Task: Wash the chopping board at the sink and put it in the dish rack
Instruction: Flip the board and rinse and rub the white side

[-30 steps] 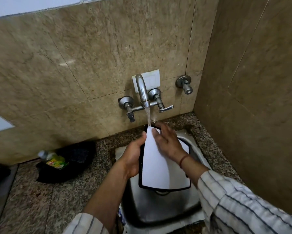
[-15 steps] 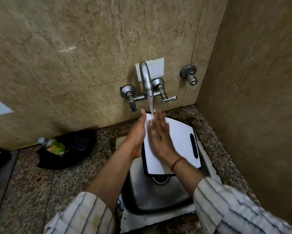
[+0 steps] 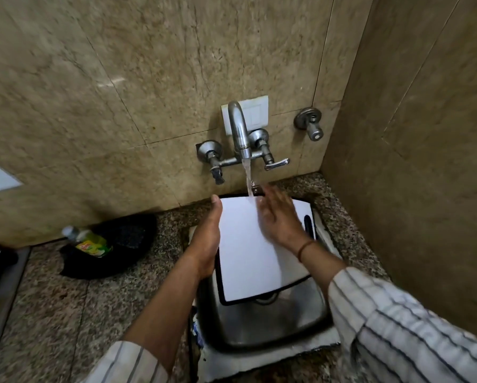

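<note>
A white chopping board [image 3: 248, 252] with a black rim lies tilted over the steel sink [image 3: 262, 324], its far edge under the running tap [image 3: 238, 128]. Water falls onto the board's top edge. My left hand [image 3: 207, 239] grips the board's left edge, thumb up along the side. Spread flat, my right hand [image 3: 280, 217] lies palm down on the board's upper right surface, next to the stream. A black handle slot [image 3: 307, 226] shows at the board's right edge.
A granite counter [image 3: 52, 313] surrounds the sink. A black bowl [image 3: 121, 244] holding a green dish-soap bottle [image 3: 89, 243] sits at the left. Tiled walls close in behind and on the right. A second wall valve [image 3: 310, 124] is right of the tap. No dish rack is in view.
The board has turned from nearly edge-on to lying flatter and wider under the stream. My right hand has slid over its upper surface. The view has shifted downward.
</note>
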